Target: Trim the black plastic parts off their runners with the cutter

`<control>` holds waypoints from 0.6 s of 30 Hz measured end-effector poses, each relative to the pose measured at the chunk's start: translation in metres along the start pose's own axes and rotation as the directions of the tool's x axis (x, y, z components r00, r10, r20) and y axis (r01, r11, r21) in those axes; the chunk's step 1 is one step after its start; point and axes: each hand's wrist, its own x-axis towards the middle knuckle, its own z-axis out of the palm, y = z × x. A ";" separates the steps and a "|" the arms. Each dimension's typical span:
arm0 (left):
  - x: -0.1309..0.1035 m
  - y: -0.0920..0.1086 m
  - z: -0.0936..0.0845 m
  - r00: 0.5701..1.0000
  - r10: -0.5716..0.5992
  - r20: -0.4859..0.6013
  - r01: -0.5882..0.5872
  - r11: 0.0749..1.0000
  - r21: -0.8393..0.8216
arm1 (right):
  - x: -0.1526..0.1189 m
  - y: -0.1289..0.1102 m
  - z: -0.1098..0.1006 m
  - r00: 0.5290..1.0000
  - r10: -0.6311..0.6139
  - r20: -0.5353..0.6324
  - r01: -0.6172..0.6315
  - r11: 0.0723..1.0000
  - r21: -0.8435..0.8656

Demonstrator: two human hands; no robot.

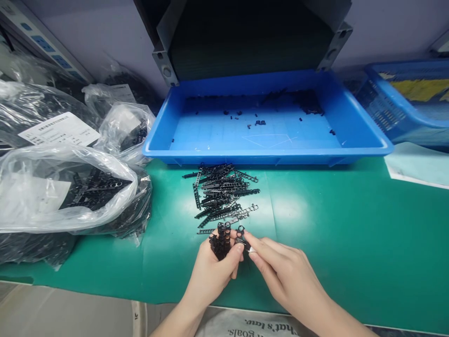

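Note:
My left hand (219, 262) is closed around a bunch of black plastic strips (220, 243) with small rings at their ends. Close beside it, my right hand (280, 262) pinches one black plastic piece (240, 231) between thumb and fingers, with the left thumb touching it too. A small white patch shows at the right fingertips; what it is I cannot make out. Just beyond both hands, a loose pile of the same ladder-like black strips (224, 192) lies on the green mat (333, 224).
Behind the pile stands a blue tray (266, 153) with scattered black bits, below a dark chute (252, 37). At left, an open plastic bag (70, 220) holds more black parts, among other bags. A blue basket (396, 103) and pale paper (417, 164) are at right.

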 end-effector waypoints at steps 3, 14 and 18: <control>0.001 -0.005 -0.001 0.999 0.045 -0.003 -0.046 0.998 -0.032 | -0.001 0.000 -0.001 1.000 0.013 0.021 -0.013 1.000 0.003; 0.001 -0.014 0.004 0.993 0.039 -0.116 -0.052 0.992 -0.114 | 0.001 0.004 0.004 0.999 -0.025 -0.046 0.022 0.998 -0.051; 0.002 -0.011 -0.001 0.989 0.068 -0.133 -0.096 0.971 -0.217 | 0.020 0.023 -0.005 1.000 0.023 -0.010 -0.025 0.983 -0.180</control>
